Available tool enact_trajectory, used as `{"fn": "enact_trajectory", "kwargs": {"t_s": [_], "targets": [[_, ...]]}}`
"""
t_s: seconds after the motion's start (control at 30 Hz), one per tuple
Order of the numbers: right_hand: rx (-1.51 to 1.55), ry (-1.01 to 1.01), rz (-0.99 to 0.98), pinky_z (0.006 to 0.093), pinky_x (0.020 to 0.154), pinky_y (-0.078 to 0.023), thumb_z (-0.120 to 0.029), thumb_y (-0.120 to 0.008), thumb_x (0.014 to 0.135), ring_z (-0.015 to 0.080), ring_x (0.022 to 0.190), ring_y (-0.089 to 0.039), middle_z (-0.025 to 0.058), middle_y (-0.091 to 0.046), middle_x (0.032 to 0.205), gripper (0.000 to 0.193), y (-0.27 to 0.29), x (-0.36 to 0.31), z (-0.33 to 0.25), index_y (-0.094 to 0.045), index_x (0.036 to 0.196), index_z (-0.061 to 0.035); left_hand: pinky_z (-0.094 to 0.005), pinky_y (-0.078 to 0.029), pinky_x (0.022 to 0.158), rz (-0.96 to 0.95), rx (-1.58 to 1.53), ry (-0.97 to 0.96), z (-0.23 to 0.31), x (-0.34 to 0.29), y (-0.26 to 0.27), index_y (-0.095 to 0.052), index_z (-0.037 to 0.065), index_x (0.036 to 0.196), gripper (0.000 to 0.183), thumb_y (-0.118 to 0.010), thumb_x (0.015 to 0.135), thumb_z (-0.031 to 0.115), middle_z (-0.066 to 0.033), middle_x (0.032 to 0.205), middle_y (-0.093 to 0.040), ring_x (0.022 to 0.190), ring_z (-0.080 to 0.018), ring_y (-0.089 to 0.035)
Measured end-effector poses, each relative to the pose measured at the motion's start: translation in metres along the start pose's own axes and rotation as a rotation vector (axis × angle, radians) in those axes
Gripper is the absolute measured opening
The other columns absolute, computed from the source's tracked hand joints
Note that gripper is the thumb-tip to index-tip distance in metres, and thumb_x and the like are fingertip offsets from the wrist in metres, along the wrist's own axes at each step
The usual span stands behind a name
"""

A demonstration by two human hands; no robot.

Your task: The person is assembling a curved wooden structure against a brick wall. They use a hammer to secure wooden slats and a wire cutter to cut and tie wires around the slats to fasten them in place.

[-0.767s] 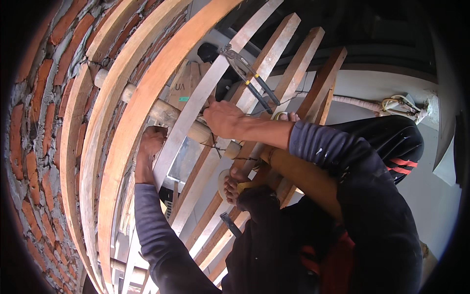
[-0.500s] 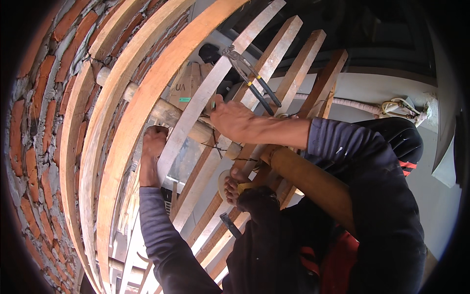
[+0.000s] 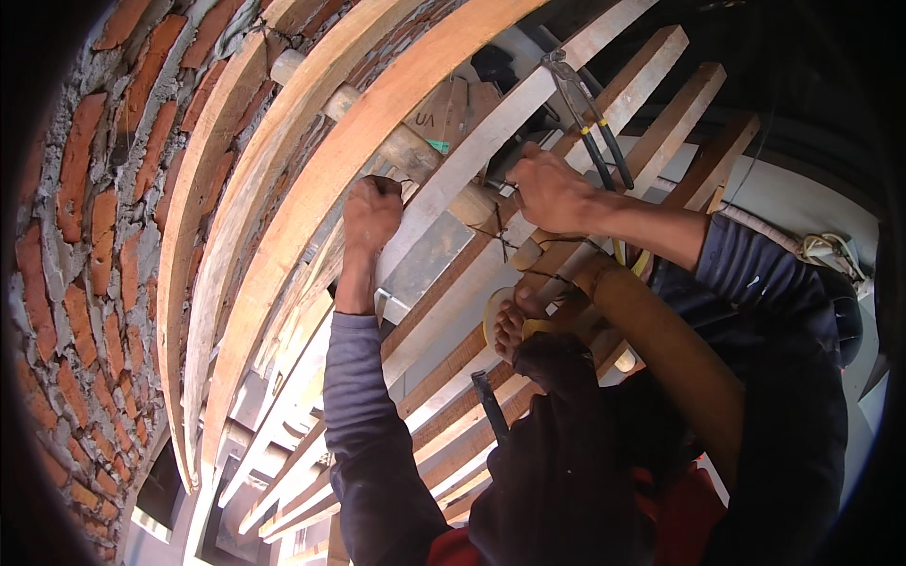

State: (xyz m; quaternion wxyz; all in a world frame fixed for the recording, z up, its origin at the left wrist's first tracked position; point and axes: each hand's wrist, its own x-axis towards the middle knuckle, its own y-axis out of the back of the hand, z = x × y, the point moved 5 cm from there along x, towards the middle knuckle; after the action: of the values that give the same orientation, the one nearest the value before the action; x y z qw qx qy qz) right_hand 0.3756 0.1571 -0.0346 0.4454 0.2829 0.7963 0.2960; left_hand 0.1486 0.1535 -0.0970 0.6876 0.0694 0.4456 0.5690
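Observation:
My left hand (image 3: 371,217) is closed beside a pale squared wooden beam (image 3: 510,123), just below a round wooden pole (image 3: 411,151) that crosses under the beams. Across that beam, my right hand (image 3: 557,191) is also closed, near the pole's end. Whatever either hand grips is hidden by the fingers; a thin dark strand shows by the left fingertips. Dark tie wire (image 3: 500,231) wraps the joint below my right hand. Nippers (image 3: 587,118) with black and yellow handles rest on the beams, up and right of that hand.
Curved orange-brown beams (image 3: 311,203) run along the left, beside a brick wall (image 3: 99,245). A foot (image 3: 514,325) in a yellowish sandal stands on the slats. A thick brown pole (image 3: 661,349) lies at right. A dark metal tool (image 3: 489,406) sticks out near my clothing. Cardboard (image 3: 444,113) lies below.
The view has shifted, so the beams and both hands sit farther right and higher. My left hand has turned, showing more of its back. The nippers remain on the beams.

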Motion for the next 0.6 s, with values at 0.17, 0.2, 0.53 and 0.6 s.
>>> {"fn": "enact_trajectory", "kwargs": {"t_s": [0.17, 0.2, 0.53, 0.6], "targets": [[0.044, -0.068, -0.108, 0.0401, 0.088, -0.045, -0.003, -0.052, 0.072, 0.0412, 0.101, -0.054, 0.0301, -0.059, 0.094, 0.019, -0.005, 0.01, -0.004, -0.063, 0.082, 0.0091, -0.0398, -0.048, 0.078, 0.123, 0.049, 0.014, 0.019, -0.021, 0.008, -0.067, -0.001, 0.085, 0.023, -0.056, 0.079, 0.019, -0.0231, 0.085, -0.064, 0.084, -0.0358, -0.063], [0.055, -0.089, -0.093, 0.0401, 0.089, -0.045, -0.004, -0.052, 0.072, 0.0407, 0.102, -0.054, 0.0302, -0.059, 0.095, 0.02, -0.007, 0.012, -0.003, -0.063, 0.083, 0.0092, -0.0399, -0.048, 0.078, 0.136, 0.058, 0.011, 0.025, -0.024, 0.01, -0.067, -0.001, 0.085, 0.023, -0.056, 0.079, 0.019, -0.0229, 0.084, -0.064, 0.083, -0.0355, -0.063], [0.085, -0.16, -0.067, 0.0422, 0.09, -0.042, -0.006, -0.059, 0.07, 0.0404, 0.101, -0.052, 0.0287, -0.057, 0.097, 0.018, -0.012, 0.025, 0.002, -0.063, 0.084, 0.0046, -0.0321, -0.048, 0.076, -0.044, -0.246, 0.063, 0.026, -0.023, 0.01, -0.067, -0.002, 0.084, 0.024, -0.059, 0.083, 0.02, -0.0151, 0.079, -0.067, 0.08, -0.0249, -0.065], [0.066, -0.112, -0.022, 0.0424, 0.09, -0.043, -0.005, -0.058, 0.07, 0.0404, 0.101, -0.052, 0.0287, -0.057, 0.096, 0.017, -0.011, 0.021, 0.0, -0.064, 0.083, 0.0048, -0.0268, -0.044, 0.081, -0.197, -0.577, 0.097, 0.015, -0.016, 0.008, -0.064, -0.002, 0.089, 0.022, -0.054, 0.09, 0.018, -0.0058, 0.085, -0.065, 0.084, -0.0166, -0.059]]}}
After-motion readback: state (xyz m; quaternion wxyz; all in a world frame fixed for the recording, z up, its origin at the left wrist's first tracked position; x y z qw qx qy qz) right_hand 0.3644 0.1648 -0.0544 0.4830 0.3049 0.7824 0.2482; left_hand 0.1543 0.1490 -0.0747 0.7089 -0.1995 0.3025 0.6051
